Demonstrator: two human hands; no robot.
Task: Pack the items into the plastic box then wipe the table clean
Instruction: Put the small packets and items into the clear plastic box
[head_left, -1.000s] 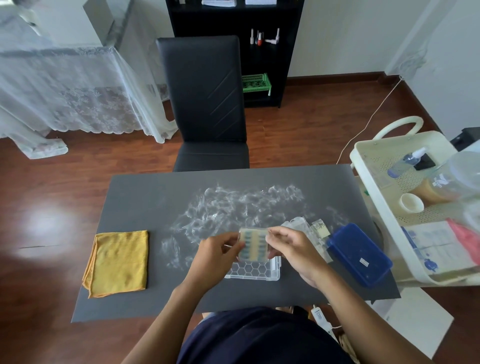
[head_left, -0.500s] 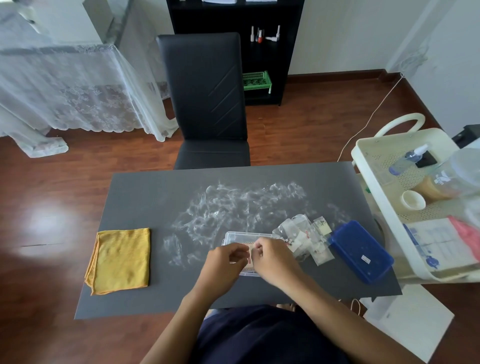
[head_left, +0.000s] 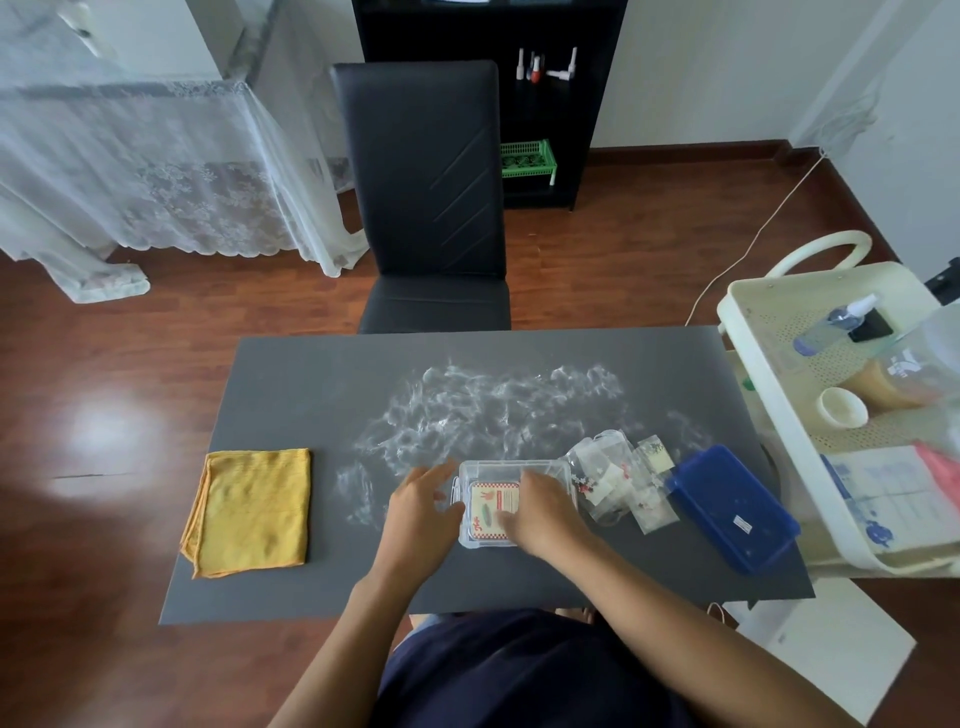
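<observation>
Wooden floor surrounds a dark grey table (head_left: 311, 395) whose middle is smeared with white streaks (head_left: 483, 410), which is presumably why a cloth waits nearby.

Fingertips first: the right hand (head_left: 540, 512) lies over the right part of the clear plastic box (head_left: 498, 501), fingers bent down onto a flat printed card (head_left: 491, 512) inside it, as if pressing the card level so more can go on top. Whether the fingers pinch the card or only push on it, I cannot tell. The left hand (head_left: 423, 512) sits just beside the box's left wall, fingers straight and spread, holding nothing; it seems placed to steady the box or to stop it sliding under the push.

Outward from the hands, the box stands near the table's front edge, about midway along it. Just beside its right wall lies a loose heap of small clear packets (head_left: 618, 480), apparently the remaining items, kept within easy reach of the right hand. Further right, near the front right corner, a blue lid (head_left: 732, 506) rests at an angle, out of the way until packing is done. A folded yellow cloth (head_left: 254, 512) lies by the left edge, well apart from the smears.

Beyond the far edge stands 1 black chair (head_left: 426, 171), and a cream trolley (head_left: 753, 332) stands off the right edge.
</observation>
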